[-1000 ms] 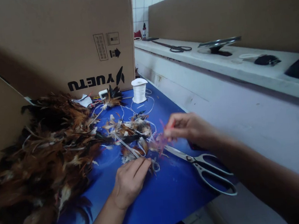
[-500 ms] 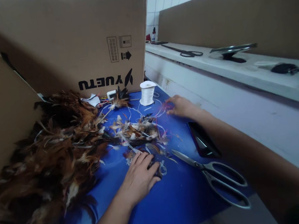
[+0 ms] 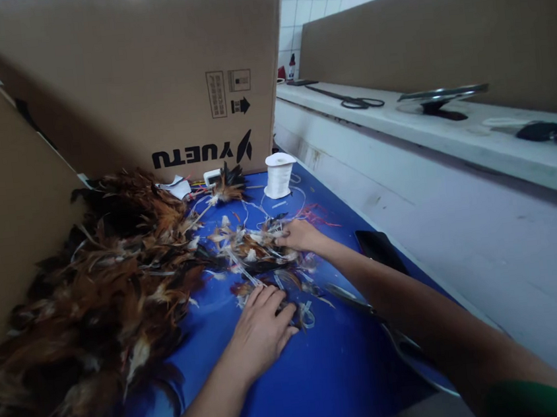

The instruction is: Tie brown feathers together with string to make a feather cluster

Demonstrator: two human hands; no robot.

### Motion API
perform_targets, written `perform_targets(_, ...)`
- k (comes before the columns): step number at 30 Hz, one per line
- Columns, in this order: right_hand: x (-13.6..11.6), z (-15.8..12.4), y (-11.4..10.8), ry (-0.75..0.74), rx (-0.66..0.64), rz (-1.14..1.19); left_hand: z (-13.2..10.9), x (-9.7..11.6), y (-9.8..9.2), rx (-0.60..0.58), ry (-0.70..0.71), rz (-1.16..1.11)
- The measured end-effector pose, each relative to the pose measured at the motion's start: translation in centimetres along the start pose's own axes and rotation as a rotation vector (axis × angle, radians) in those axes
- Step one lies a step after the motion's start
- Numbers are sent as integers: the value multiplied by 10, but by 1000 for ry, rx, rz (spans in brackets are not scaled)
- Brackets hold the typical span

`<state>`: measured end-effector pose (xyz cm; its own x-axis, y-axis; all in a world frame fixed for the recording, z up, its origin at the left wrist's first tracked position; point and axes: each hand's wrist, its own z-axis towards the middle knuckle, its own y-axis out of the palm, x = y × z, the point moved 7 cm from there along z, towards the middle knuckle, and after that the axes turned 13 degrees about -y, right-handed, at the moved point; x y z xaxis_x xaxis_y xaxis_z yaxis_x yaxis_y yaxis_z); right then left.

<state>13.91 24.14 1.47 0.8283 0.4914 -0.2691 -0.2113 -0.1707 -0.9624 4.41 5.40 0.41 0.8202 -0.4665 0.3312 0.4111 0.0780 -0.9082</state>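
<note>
My left hand (image 3: 264, 326) lies flat on the blue mat (image 3: 326, 376), fingers stretched over a small feather and white strips (image 3: 303, 313). My right hand (image 3: 299, 236) reaches across to the small heap of brown and white feathers (image 3: 250, 243), with its fingertips pinched together in the heap. Red threads (image 3: 316, 214) lie on the mat just beyond that hand. Silver scissors (image 3: 350, 294) lie under my right forearm, mostly hidden by it.
A big pile of brown and black feathers (image 3: 103, 300) fills the left. A white thread spool (image 3: 279, 174) stands by the cardboard box (image 3: 146, 83). A black phone (image 3: 379, 247) lies at the mat's right edge. More scissors (image 3: 354, 101) rest on the pale ledge.
My right hand went out to the right of the spool, left the red threads there, then came back to the small feather heap. My left hand stayed put.
</note>
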Motion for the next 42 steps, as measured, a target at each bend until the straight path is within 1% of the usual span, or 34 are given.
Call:
perform_targets(2, 0, 1, -1, -29, 31, 31, 0, 1, -2, 9, 3, -5)
perform_targets(3, 0, -1, -5, -44, 60, 43, 1, 1, -3, 11, 3, -8)
perform_targets(5, -3, -6, -19, -71, 124, 52, 1, 1, -4, 8, -3, -14)
perform_targets(7, -10, -15, -39, -119, 220, 39, 2, -1, -4, 8, -17, -23)
perform_targets(8, -17, -21, -51, -163, 288, 23, 2, -2, -4, 14, -29, -29)
perform_targets(10, -37, -38, -72, -325, 463, -21, 1, -6, -4, 40, -54, -44)
perform_targets(12, -60, -58, -81, -512, 584, -87, 1, -11, -6, 84, -82, -68)
perform_targets(13, -69, -68, -78, -588, 595, -136, 1, -15, -7, 114, -102, -87)
perform_targets(15, -85, -83, -63, -704, 534, -253, 1, -23, -10, 191, -163, -150)
perform_targets(17, -94, -95, -41, -781, 406, -328, 0, -34, -14, 268, -247, -238)
perform_targets(19, -96, -103, -22, -814, 267, -326, -1, -43, -16, 315, -330, -315)
perform_targets(21, -92, -105, -14, -805, 181, -252, -2, -50, -18, 337, -384, -360)
perform_targets(23, -86, -100, -18, -747, 176, -143, -2, -52, -20, 339, -407, -380)
perform_targets(26, -73, -79, -31, -558, 240, -19, -1, -53, -22, 329, -413, -376)
perform_targets(28, -69, -61, -31, -430, 220, 34, -1, -52, -22, 330, -415, -353)
perform_targets(30, -70, -43, -20, -332, 134, 71, -1, -52, -23, 343, -412, -326)
perform_targets(32, -71, -29, -3, -243, 49, 91, -1, -50, -23, 364, -393, -301)
perform_targets(34, -71, -20, 12, -177, 8, 105, -1, -47, -23, 373, -364, -271)
perform_targets(36, -69, -14, 20, -153, 5, 141, -1, -44, -22, 360, -338, -222)
perform_targets(38, -67, -11, 20, -155, 14, 205, 0, -41, -19, 311, -325, -157)
perform_targets(40, -65, -11, 10, -169, 27, 275, 1, -38, -13, 242, -315, -97)
perform_targets(42, -63, -11, -8, -177, 70, 380, 2, -36, -9, 178, -307, -61)
